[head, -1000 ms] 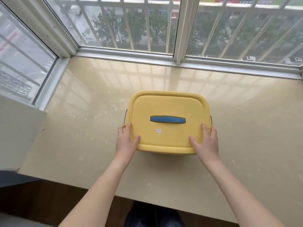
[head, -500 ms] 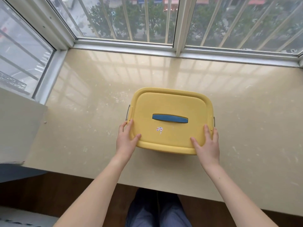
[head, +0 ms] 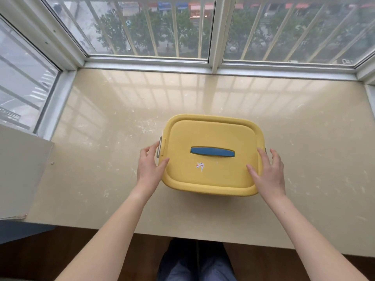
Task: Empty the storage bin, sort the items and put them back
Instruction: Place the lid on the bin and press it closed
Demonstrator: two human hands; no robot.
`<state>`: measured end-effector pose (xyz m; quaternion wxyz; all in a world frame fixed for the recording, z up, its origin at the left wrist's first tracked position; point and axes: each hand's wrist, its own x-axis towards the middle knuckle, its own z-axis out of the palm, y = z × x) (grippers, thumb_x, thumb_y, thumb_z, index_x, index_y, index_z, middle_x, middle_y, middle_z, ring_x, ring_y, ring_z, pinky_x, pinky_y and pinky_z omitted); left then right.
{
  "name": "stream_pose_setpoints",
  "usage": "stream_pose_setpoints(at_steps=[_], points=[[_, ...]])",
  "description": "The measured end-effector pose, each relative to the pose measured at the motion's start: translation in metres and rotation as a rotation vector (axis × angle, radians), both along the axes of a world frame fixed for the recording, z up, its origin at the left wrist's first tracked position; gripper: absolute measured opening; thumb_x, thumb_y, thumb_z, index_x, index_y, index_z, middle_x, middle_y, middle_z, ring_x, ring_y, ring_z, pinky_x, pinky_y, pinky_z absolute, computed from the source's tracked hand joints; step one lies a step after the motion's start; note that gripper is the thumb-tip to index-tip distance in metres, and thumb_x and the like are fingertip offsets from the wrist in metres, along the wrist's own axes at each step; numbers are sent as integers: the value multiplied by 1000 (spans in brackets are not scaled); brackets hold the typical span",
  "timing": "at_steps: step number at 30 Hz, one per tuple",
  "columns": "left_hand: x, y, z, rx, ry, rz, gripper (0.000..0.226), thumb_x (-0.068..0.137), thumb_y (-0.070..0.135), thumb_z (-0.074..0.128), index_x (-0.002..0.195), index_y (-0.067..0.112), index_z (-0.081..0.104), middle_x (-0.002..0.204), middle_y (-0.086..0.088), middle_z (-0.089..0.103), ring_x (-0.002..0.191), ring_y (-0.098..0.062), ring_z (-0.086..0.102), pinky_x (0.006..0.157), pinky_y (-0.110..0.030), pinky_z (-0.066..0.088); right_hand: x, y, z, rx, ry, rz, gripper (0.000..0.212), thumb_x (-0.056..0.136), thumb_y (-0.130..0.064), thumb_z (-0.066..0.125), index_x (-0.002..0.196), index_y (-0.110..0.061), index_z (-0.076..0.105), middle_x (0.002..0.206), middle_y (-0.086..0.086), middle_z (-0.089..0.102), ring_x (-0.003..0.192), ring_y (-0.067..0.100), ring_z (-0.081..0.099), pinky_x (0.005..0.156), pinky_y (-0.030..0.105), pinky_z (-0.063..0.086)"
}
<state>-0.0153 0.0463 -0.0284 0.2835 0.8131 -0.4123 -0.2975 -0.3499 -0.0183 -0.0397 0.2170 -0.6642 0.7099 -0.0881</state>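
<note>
Left hand (head: 149,168), right hand (head: 268,173): loosely spread

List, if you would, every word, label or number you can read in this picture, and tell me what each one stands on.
No text here can be read.
The sticker on the yellow bin lid: red and blue marks, too small to read.
The shop signs beyond the window: too blurred to read.
</note>
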Motion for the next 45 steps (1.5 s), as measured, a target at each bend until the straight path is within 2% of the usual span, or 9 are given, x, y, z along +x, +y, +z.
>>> stream_pose_setpoints(at_steps=[3, 9, 14, 17, 21, 25, 29, 34, 45], points=[[0, -14, -9, 9, 54, 0, 58, 89, 23, 64, 142, 30, 42, 133, 2, 42, 112, -6, 45, 93, -21, 33, -4, -12, -12, 54, -55, 18, 62, 91, -36, 65, 147, -20, 41, 154, 19, 26, 142, 33, 26, 114, 44, 30], [4, -25, -29, 18, 103, 31, 56, 89, 24, 65, 141, 32, 44, 129, 1, 48, 118, -16, 49, 99, -28, 38, -11, -17, -21, 86, -335, -103, 60, 85, -28, 75, 140, -25, 52, 155, 7, 31, 143, 21, 30, 111, 30, 28], [5, -24, -30, 50, 212, 76, 55, 90, 26, 63, 139, 42, 44, 134, 7, 53, 120, -17, 52, 100, -30, 42, -6, -14, -19, 127, -407, -155, 60, 87, -28, 73, 141, -35, 49, 144, 5, 47, 130, 22, 45, 106, 33, 36], [3, -25, -28, 26, 231, 102, 54, 90, 22, 64, 138, 39, 47, 135, 7, 56, 119, -16, 54, 98, -27, 43, -4, -13, -18, 110, -383, -171, 60, 87, -27, 73, 141, -33, 50, 137, 7, 51, 118, 16, 47, 100, 27, 36], [3, -25, -29, -15, 162, 111, 53, 85, 22, 70, 133, 37, 52, 115, 5, 56, 105, -20, 58, 93, -32, 47, 2, -10, -17, 81, -364, -244, 60, 84, -28, 75, 140, -29, 52, 138, 11, 46, 129, 25, 45, 110, 33, 34], [2, -27, -29, -36, 185, 169, 69, 81, 21, 74, 140, 36, 42, 112, 6, 57, 97, -12, 59, 81, -20, 43, 7, -8, -17, 26, -372, -299, 78, 81, -24, 79, 148, -27, 39, 146, 5, 46, 133, 23, 43, 112, 40, 35], [2, -30, -33, 12, 133, 180, 62, 81, 20, 75, 138, 16, 50, 114, 5, 52, 105, -18, 58, 84, -22, 41, 7, -9, -15, 56, -370, -340, 85, 80, -27, 80, 151, -22, 34, 143, 7, 47, 130, 25, 46, 111, 39, 36], [3, -28, -36, -28, 142, 163, 55, 80, 17, 75, 132, 15, 56, 113, 3, 53, 105, -16, 57, 95, -32, 47, 7, -9, -13, 66, -367, -355, 86, 79, -32, 80, 150, -13, 36, 144, 8, 48, 132, 26, 46, 111, 39, 37], [-3, -26, -31, -71, 210, 211, 55, 82, 11, 74, 133, 13, 56, 115, 12, 59, 107, -4, 56, 96, -18, 41, 11, -7, -12, 31, -447, -402, 72, 78, -25, 81, 143, -21, 48, 135, -3, 60, 117, 15, 57, 98, 24, 41]])
